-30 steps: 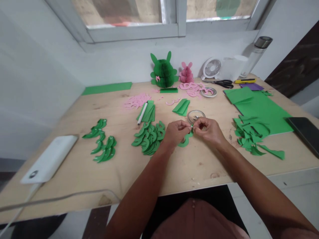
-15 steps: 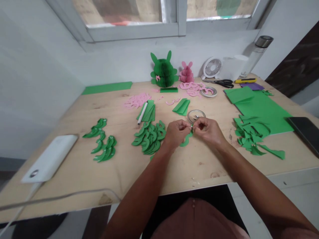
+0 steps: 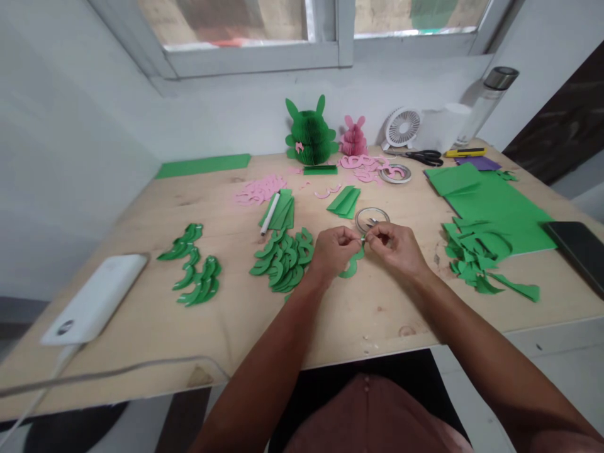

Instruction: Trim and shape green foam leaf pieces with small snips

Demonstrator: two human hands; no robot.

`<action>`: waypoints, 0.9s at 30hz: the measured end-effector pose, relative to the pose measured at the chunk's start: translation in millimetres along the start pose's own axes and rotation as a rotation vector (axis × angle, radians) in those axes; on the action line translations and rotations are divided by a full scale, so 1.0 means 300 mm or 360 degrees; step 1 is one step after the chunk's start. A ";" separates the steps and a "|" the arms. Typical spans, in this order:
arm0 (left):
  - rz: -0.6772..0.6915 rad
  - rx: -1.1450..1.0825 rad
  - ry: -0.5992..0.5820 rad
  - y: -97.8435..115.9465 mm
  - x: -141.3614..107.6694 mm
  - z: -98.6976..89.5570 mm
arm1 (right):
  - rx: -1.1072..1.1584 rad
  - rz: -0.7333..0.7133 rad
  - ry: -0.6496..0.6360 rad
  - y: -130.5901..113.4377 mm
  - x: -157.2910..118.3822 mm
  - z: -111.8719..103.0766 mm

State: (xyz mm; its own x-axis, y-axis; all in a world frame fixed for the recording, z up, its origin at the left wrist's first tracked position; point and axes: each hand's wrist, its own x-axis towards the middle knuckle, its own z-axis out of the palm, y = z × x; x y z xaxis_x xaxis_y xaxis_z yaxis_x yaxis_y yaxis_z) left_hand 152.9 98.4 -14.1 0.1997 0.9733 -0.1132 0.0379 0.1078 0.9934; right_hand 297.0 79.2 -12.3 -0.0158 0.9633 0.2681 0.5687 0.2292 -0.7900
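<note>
My left hand (image 3: 336,250) is closed in a pinch on a curved green paper cutout (image 3: 349,269), part of which shows below the fingers. Against it, my right hand (image 3: 395,246) pinches too, thumb to forefinger, at a small white strip (image 3: 363,240) that looks like tape. The two sets of fingertips nearly meet. Just behind the right fingers lies a tape roll (image 3: 358,212), with a dark metal tip partly hidden by the hand. Left of my left hand is a heap of green curved cutouts (image 3: 283,261). Farther left, green cutouts with white strips (image 3: 201,286) lie in overlapping rows.
Green scraps (image 3: 476,255) and green sheets (image 3: 509,214) lie at right beside a phone (image 3: 578,248). A white pen (image 3: 270,215) rests on folded paper. Behind stand a green paper figure (image 3: 311,138), a pink one and a fan (image 3: 402,128). A power bank (image 3: 97,299) is at left.
Both hands stay in almost the same place, with only a slight shift of the fingers at the white strip. Nothing else has moved.
</note>
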 end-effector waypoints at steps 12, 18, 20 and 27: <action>0.0018 0.0058 -0.0040 0.003 0.004 0.002 | -0.0075 0.0120 0.0033 -0.008 -0.002 0.001; 0.0019 0.0032 -0.0054 0.005 -0.004 0.002 | -0.0113 0.0149 0.0073 -0.007 -0.001 -0.002; 0.0009 0.0020 -0.0047 0.006 -0.005 -0.001 | -0.0128 0.0177 0.0109 0.000 0.002 -0.005; -0.0046 -0.0078 -0.0052 0.008 -0.003 -0.009 | 0.0372 0.0308 -0.0062 -0.002 0.010 -0.015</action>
State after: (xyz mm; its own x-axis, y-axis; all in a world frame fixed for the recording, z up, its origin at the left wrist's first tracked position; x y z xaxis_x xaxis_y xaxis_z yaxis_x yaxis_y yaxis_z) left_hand 150.2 98.3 -11.6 0.2309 0.9626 -0.1416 -0.0038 0.1464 0.9892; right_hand 300.2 81.2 -8.5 0.0405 0.9958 0.0823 0.3596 0.0623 -0.9310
